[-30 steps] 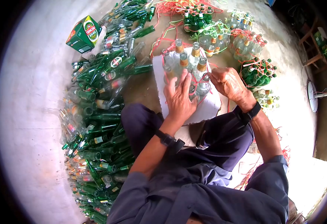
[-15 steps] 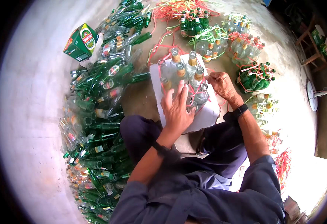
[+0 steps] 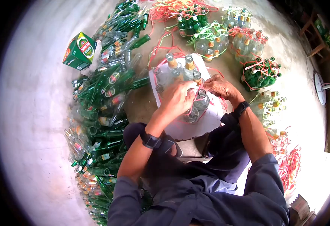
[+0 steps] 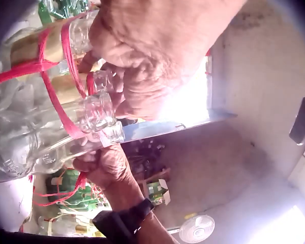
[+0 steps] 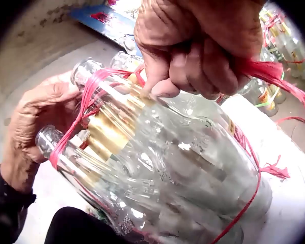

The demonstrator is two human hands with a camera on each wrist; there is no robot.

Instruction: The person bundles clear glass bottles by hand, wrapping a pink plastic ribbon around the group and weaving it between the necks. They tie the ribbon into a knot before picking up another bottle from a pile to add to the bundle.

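Observation:
Clear glass bottles [image 3: 202, 101], some with gold neck labels, stand bunched on a white board [image 3: 180, 132] between the person's knees. Pink-red plastic twine [image 5: 94, 84] loops round their necks and lower down round their bodies. The left hand [image 3: 175, 98] bends over the near necks, its fingers curled at the twine; the bottles partly hide its fingertips. On the other side, the right hand [image 3: 221, 88] grips a bunched strand of the twine in its fist, close beside the necks. Loose twine ends trail from that fist in the right wrist view.
A heap of green and clear bottles [image 3: 108, 132] lies along the left, below a green beer carton [image 3: 80, 51]. Tied bundles of bottles [image 3: 261, 73] line the right side. Tangled red twine [image 3: 180, 9] lies at the back, and a fan [image 3: 319, 88] stands far right.
The left hand has gone from spread fingers against the bottles to curled fingers at the necks. The right hand, still holding twine, has come in nearer to the left hand.

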